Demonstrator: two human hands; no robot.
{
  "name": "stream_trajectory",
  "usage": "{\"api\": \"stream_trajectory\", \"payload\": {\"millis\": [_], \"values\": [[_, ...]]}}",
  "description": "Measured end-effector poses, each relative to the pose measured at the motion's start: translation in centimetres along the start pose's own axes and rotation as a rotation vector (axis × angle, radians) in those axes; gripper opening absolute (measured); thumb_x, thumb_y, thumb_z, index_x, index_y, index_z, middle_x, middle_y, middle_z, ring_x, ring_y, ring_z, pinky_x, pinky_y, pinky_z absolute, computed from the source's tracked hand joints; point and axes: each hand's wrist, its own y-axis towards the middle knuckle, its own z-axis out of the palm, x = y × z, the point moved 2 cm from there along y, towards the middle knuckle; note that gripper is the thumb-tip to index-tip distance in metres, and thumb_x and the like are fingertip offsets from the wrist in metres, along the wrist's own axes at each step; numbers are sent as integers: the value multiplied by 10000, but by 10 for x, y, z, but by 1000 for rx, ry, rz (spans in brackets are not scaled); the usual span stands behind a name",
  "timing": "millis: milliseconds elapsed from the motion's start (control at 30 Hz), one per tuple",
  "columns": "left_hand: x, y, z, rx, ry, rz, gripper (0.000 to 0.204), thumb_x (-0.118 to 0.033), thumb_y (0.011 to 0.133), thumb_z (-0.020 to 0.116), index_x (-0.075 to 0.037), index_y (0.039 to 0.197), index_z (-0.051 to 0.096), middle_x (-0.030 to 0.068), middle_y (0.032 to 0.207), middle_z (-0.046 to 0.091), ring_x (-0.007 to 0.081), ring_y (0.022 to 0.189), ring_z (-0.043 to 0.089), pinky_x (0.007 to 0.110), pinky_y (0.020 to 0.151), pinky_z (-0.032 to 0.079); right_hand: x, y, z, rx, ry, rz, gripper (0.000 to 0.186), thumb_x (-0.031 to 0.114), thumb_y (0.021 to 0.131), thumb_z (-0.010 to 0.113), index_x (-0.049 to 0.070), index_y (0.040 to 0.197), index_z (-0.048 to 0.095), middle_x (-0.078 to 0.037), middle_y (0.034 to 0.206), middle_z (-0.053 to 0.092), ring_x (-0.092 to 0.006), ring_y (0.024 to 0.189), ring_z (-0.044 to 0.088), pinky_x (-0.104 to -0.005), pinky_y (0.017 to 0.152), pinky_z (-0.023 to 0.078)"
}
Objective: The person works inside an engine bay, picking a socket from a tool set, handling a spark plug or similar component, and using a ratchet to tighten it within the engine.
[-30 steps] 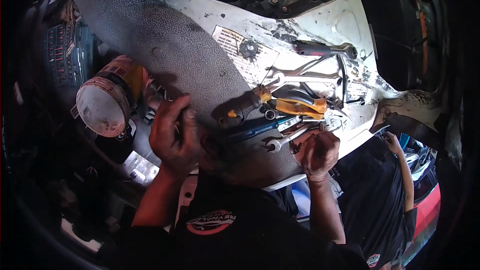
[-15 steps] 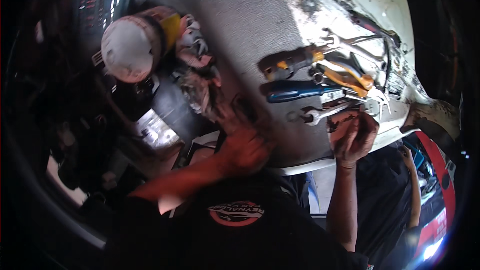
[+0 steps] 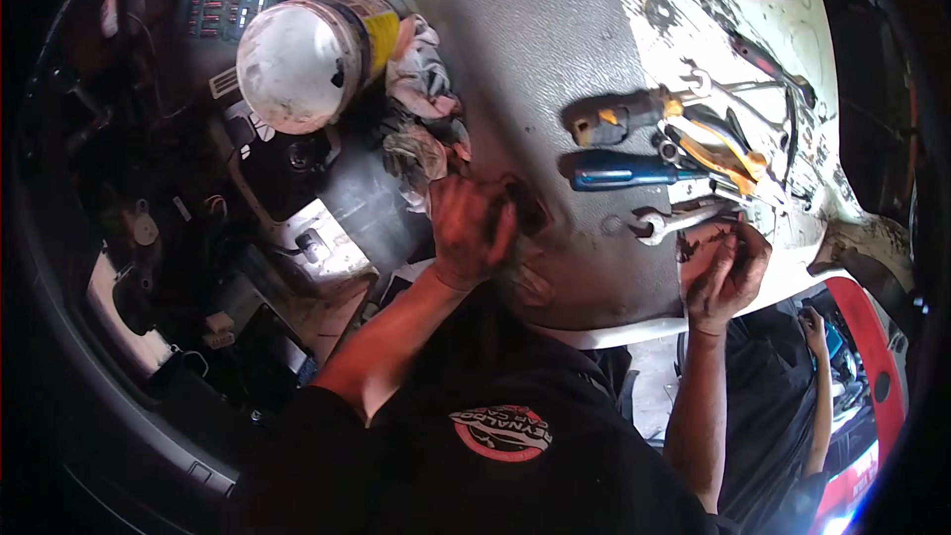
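My left hand (image 3: 471, 228) is curled over a small dark part (image 3: 527, 210) at the near edge of a grey mat (image 3: 555, 40) draped over the car's white body. My right hand (image 3: 723, 272), grimy, palm up and fingers bent, sits at the mat's near right edge just below a silver wrench (image 3: 679, 223). What lies inside its fingers is hidden. Beyond it lie a blue-handled screwdriver (image 3: 619, 170), a black-and-orange-handled screwdriver (image 3: 619, 117) and orange pliers (image 3: 731, 151).
A white tub with a yellow label (image 3: 307, 59) lies on its side at the upper left beside dirty rags (image 3: 421, 104). Dark engine parts (image 3: 198, 258) fill the left. More wrenches (image 3: 758, 89) lie at the far right. Another person's arm (image 3: 820, 376) shows at the lower right.
The view has swung, so the tools now sit higher and to the right. My left hand has moved right, from the engine side onto the mat's near edge. My right hand stays by the wrench.
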Motion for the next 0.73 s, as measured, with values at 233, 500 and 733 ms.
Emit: {"api": "stream_trajectory", "payload": {"millis": [233, 500, 733], "values": [[69, -70, 35, 21, -49, -662, 270, -213, 972, 563, -17, 1156, 593, 186, 1078, 624, 413, 1019, 569, 517, 910, 406, 5, 6, 4, 19, 17, -68, 211, 98, 1019, 524, -63, 1126, 608, -174, 1027, 605, -271, 960, 614, -382, 878, 492], [245, -90, 6, -75, 75, -628, 198, -137, 969, 541, -13, 1044, 675, 86, 999, 686, 213, 871, 627, 391, 778, 517, -5, 5, -5, -18, -80, -343, 367, 25, 838, 536, -53, 1194, 579, -92, 772, 690, -319, 748, 614, -450, 775, 475], [319, -46, 17, 229, -51, -539, 650, -485, 870, 694, -136, 1402, 558, 219, 1342, 614, 261, 1176, 623, 371, 1049, 449, 6, 16, -10, 6, -175, -175, 411, 84, 738, 674, 75, 1147, 634, -133, 1038, 644, -346, 906, 629, -441, 819, 493]]}}
